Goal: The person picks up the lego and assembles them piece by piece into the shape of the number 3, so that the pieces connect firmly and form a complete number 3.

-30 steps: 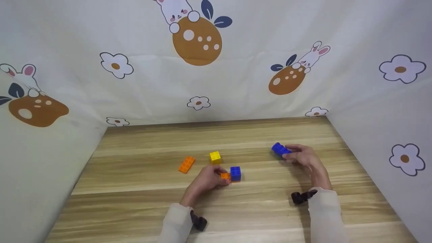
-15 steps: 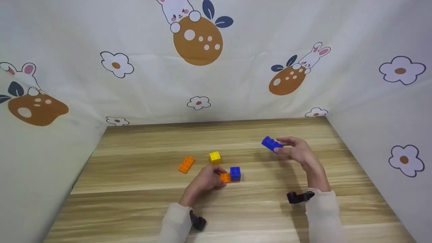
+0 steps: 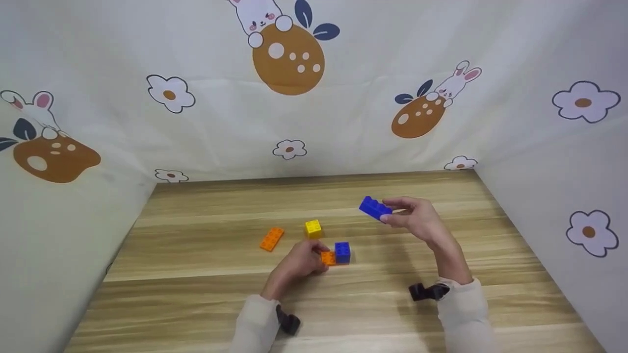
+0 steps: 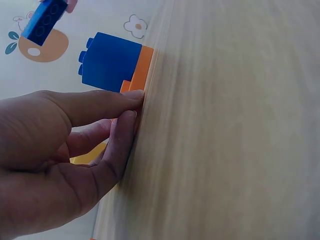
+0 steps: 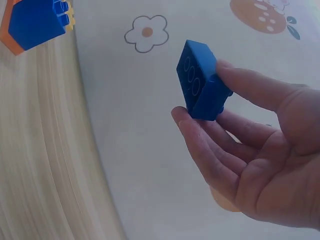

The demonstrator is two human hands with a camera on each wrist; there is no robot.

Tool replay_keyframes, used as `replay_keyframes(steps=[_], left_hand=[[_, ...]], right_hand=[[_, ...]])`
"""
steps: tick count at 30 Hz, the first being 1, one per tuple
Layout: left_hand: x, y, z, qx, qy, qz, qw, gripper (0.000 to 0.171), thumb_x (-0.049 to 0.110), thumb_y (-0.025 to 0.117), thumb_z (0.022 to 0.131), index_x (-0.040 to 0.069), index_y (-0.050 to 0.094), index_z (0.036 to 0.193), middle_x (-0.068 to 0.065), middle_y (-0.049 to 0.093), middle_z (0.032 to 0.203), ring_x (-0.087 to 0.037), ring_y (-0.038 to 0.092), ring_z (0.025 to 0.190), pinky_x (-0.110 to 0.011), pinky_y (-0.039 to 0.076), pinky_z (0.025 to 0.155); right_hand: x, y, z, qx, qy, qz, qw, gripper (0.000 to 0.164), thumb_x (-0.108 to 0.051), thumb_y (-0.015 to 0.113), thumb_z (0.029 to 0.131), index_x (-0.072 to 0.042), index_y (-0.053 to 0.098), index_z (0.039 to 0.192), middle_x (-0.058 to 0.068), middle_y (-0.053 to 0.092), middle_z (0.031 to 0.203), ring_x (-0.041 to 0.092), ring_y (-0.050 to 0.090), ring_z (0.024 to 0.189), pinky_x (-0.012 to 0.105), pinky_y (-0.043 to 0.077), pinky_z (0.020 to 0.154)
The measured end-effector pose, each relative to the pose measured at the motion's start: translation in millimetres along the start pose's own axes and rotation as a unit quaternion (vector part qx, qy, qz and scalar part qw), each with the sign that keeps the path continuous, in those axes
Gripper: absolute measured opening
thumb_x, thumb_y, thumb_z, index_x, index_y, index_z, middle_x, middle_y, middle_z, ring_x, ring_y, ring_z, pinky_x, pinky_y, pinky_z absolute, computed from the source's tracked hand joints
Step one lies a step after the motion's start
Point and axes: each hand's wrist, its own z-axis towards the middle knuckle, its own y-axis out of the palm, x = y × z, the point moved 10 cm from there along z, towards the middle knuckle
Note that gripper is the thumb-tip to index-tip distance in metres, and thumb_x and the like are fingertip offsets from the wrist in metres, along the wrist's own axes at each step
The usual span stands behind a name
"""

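With thumb and fingers, my left hand (image 3: 301,260) pinches the left end of an orange building plate (image 3: 327,258) lying on the table. On the right part of that plate stands a blue brick (image 3: 342,252), its studs facing up. My right hand (image 3: 418,218) grips a long blue brick (image 3: 375,208) by one end, tilted and lifted above the tabletop. The hollow underside with its round tubes shows on the held brick (image 5: 193,77) in the right wrist view. Fingers partly cover the orange plate in the left wrist view.
Just behind the left hand sits a yellow brick (image 3: 313,229). A second orange plate (image 3: 272,239) lies flat to its left. The wooden table (image 3: 206,304) is bordered at the back and sides by a printed cloth (image 3: 216,132).
My right hand has lifted the long blue brick and carried it leftward, toward the middle. The left hand stays at the orange plate, its fingers shifted slightly left.
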Motion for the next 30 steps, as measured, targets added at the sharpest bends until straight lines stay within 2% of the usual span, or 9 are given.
replay_keyframes(steps=[3,5,10,15,22,30], left_hand=[[-0.7,0.3,0.0,-0.002,-0.002,-0.003,1.0000,0.034,0.004,0.076,0.084,0.011,0.068,0.116,-0.005,0.065,0.106,-0.020,0.057,0.092,-0.035,0.050,0.083],[1.4,-0.3,-0.2,0.000,0.010,0.002,0.9999,0.034,0.003,0.076,0.083,0.009,0.068,0.116,-0.006,0.065,0.105,-0.020,0.057,0.090,-0.035,0.051,0.083],[5.9,-1.6,-0.5,0.008,0.036,0.011,0.9993,0.034,0.001,0.077,0.081,0.006,0.067,0.113,-0.007,0.064,0.101,-0.019,0.056,0.086,-0.032,0.051,0.078],[3.9,-0.6,-0.2,0.006,0.023,0.002,0.9997,0.033,0.001,0.076,0.082,0.008,0.067,0.112,-0.005,0.065,0.101,-0.019,0.057,0.086,-0.031,0.051,0.077],[3.1,-0.7,-0.5,0.009,0.020,-0.005,0.9998,0.033,0.001,0.077,0.081,0.008,0.068,0.112,-0.006,0.066,0.101,-0.018,0.057,0.086,-0.031,0.051,0.076],[0.3,-0.6,-1.7,0.006,0.000,-0.013,0.9999,0.034,0.005,0.077,0.083,0.009,0.068,0.116,-0.006,0.067,0.106,-0.020,0.059,0.090,-0.034,0.053,0.081]], right_hand=[[-4.1,4.6,0.7,-0.004,-0.021,0.002,1.000,0.052,-0.023,0.081,0.085,-0.003,0.065,0.130,0.024,0.067,0.125,0.018,0.070,0.098,0.027,0.057,0.082],[-6.1,8.6,1.5,-0.009,-0.033,0.002,0.999,0.051,-0.022,0.082,0.084,-0.003,0.066,0.129,0.023,0.067,0.125,0.021,0.071,0.102,0.028,0.057,0.083],[-5.1,17.8,3.8,-0.020,-0.029,-0.009,0.999,0.051,-0.025,0.082,0.085,-0.006,0.066,0.130,0.022,0.067,0.127,0.028,0.069,0.111,0.032,0.057,0.088],[-2.0,27.4,6.4,-0.029,-0.030,-0.009,0.999,0.048,-0.023,0.081,0.086,-0.006,0.067,0.129,0.022,0.068,0.126,0.028,0.070,0.109,0.035,0.058,0.089],[-5.2,49.2,11.0,-0.069,-0.072,0.025,0.995,0.044,-0.017,0.079,0.087,-0.003,0.066,0.127,0.024,0.066,0.127,0.028,0.069,0.110,0.032,0.059,0.087],[-11.0,63.0,11.5,-0.079,-0.116,0.016,0.990,0.042,-0.019,0.078,0.087,-0.003,0.068,0.125,0.022,0.065,0.128,0.034,0.068,0.111,0.033,0.059,0.088]])
